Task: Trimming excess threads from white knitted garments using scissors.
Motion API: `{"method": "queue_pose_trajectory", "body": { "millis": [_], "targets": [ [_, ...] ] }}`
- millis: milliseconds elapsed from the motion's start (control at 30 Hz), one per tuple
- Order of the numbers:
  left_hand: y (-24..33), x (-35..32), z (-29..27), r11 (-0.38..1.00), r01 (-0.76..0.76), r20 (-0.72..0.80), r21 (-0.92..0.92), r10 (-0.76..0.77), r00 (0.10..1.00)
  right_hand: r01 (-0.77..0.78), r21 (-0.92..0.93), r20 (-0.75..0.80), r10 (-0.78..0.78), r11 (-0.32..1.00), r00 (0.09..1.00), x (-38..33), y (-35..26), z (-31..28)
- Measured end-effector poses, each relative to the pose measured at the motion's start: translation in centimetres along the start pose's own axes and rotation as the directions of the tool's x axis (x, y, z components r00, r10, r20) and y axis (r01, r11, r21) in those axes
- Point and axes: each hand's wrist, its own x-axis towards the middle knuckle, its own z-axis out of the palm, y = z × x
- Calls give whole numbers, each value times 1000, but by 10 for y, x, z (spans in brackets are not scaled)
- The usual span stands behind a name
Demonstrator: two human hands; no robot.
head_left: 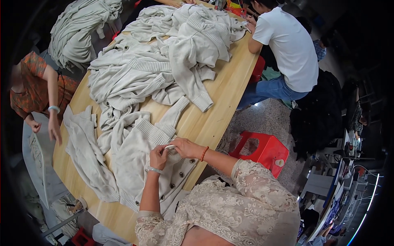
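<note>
Pale-grey knit cardigan (pixel 133 158), near on worktop (pixel 213 123): left hand (pixel 158 158) and right hand (pixel 184 147) pinch its edge (pixel 170 147); keep it slack, don't stretch.

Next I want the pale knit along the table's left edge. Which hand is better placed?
Left, I'd judge: the left hand is nearer that knit, while the right hand would likely have to reach past it. Both hold the cardigan, though.
</note>
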Motion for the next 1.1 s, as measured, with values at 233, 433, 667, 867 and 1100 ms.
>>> {"method": "queue_pose_trajectory", "body": {
  "millis": [233,433,667,867,1100],
  "targets": [
    [2,-11,-8,998,-21,-61,-67,16,998,126,-75,-9,-127,989,992,6,-10,0],
    [-1,-16,-8,984,-136,23,-110,140,990,86,62,52,-89,994,995,-2,-19,-17],
    [-4,-38,1,912,-32,2,-409,36,999,-324,480,321,181,815,930,-10,-40,-27],
    [27,-65,-25,935,-136,-163,-327,86,983,-397,743,267,305,539,914,1,-58,-17],
    [-32,-119,-38,864,29,-435,503,224,872,-356,880,358,53,315,932,3,-90,-45]
  ]
}}
